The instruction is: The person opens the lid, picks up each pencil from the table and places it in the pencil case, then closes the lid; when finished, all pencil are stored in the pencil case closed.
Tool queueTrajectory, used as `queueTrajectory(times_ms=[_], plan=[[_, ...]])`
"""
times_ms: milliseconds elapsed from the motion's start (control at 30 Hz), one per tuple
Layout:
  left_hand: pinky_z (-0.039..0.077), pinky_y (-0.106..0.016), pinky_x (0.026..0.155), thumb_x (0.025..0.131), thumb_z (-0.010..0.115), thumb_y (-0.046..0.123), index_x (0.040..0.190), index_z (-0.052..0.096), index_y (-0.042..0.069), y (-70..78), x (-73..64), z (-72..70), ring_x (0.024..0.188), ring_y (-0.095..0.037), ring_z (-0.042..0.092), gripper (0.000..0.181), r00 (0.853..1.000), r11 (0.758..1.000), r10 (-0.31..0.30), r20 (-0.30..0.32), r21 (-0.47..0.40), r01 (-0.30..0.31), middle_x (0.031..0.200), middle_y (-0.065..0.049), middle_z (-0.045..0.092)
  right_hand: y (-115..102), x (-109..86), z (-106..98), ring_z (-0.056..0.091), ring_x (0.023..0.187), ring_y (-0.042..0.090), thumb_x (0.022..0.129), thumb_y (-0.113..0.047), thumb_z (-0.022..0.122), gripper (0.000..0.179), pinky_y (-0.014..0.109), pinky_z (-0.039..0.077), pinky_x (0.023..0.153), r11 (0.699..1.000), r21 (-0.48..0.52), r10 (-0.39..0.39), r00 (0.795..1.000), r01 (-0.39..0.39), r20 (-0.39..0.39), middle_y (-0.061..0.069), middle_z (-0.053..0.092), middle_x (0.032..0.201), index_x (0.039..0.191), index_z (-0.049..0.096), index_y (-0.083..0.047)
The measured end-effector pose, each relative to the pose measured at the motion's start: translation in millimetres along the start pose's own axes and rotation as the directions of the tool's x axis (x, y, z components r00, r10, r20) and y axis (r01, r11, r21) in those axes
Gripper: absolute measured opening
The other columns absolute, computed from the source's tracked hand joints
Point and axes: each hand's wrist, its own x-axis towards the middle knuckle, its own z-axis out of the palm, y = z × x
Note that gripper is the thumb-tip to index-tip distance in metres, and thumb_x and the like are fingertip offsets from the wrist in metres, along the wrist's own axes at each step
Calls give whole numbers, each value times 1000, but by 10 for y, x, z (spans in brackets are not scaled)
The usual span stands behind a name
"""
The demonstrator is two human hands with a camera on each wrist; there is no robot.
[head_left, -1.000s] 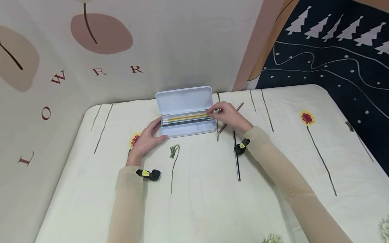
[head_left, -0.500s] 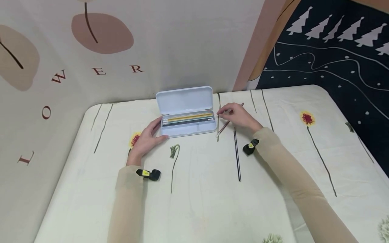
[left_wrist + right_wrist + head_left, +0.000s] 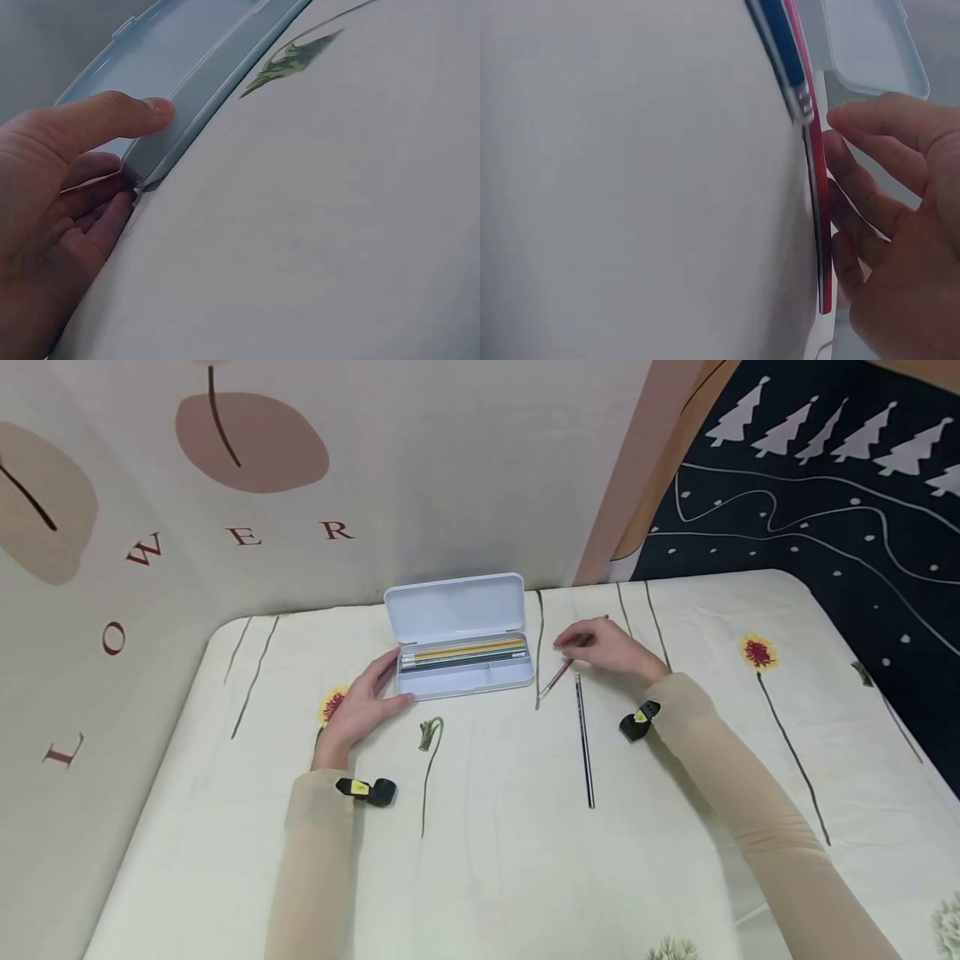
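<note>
A pale blue pencil case (image 3: 512, 674) lies with its lid up at the back of the table, and several pencils (image 3: 465, 651) rest in its long compartment. My left hand (image 3: 358, 712) grips the case's left end; in the left wrist view the thumb (image 3: 154, 112) lies over the rim and the other fingers are at the outer side. My right hand (image 3: 609, 647) is over a red pencil (image 3: 556, 678) right of the case. In the right wrist view its loosely bent fingers (image 3: 847, 202) lie along the red pencil, seemingly touching it, not wrapped round it.
A dark striped pencil (image 3: 586, 743) with a white end lies on the cloth just nearer than the red one. The white tablecloth (image 3: 495, 860) has printed flowers. A printed fabric wall (image 3: 465, 468) stands close behind the case.
My right hand has moved right, from the case's right end to the red pencil, which has shifted slightly right. The left hand and the case have stayed put.
</note>
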Motion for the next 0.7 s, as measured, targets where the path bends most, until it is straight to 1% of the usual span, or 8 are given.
queueTrajectory(times_ms=[67, 200, 267, 433, 567, 700], plan=[[18, -35, 116, 86, 72, 7, 154, 23, 13, 1, -1, -1, 143, -19, 20, 85, 1000, 1000, -2, 0, 3, 2, 158, -6, 21, 23, -21, -32, 59, 96, 23, 93, -5, 62, 23, 28, 45, 83, 1000, -4, 2, 1000, -2, 15, 15, 67, 109, 114, 67, 4], [17, -36, 116, 86, 72, 7, 155, 22, 14, -1, -3, -6, 144, -19, 19, 85, 1000, 1000, -4, 1, 9, 4, 158, -6, 21, 47, -62, -108, 59, 102, 26, 91, -4, 64, 24, 31, 45, 88, 1000, -7, 18, 999, -18, 36, 16, 67, 111, 114, 67, 4], [17, -36, 116, 86, 72, 7, 155, 23, 14, 0, -3, -6, 144, -19, 19, 85, 1000, 1000, -2, 1, 8, 2, 158, -6, 21, 55, -81, -148, 59, 104, 27, 90, -2, 65, 25, 32, 45, 89, 1000, -10, 10, 999, -9, 51, 17, 67, 111, 114, 67, 4], [17, -35, 116, 86, 72, 7, 154, 23, 13, 5, -3, -6, 144, -19, 19, 84, 1000, 1000, 3, -1, -1, -3, 158, -6, 21, 97, -117, -225, 60, 102, 31, 88, 3, 66, 24, 31, 47, 88, 999, -29, -30, 998, 32, 59, 20, 67, 110, 112, 67, 7], [17, -35, 116, 86, 72, 8, 154, 24, 13, 4, 1, -4, 144, -19, 19, 84, 1000, 1000, 1, 0, 1, -1, 158, -6, 22, 169, -128, -266, 61, 100, 31, 87, 6, 64, 25, 31, 48, 86, 998, -58, -13, 999, 15, 38, 18, 67, 108, 112, 67, 6], [16, -36, 117, 86, 72, 8, 155, 23, 14, 1, 1, -2, 144, -20, 19, 85, 1000, 1000, -6, 0, 3, 6, 158, -6, 21, 240, -129, -296, 61, 97, 29, 87, 9, 62, 26, 24, 48, 82, 998, -57, 6, 1000, -4, 26, 17, 67, 106, 112, 67, 5]])
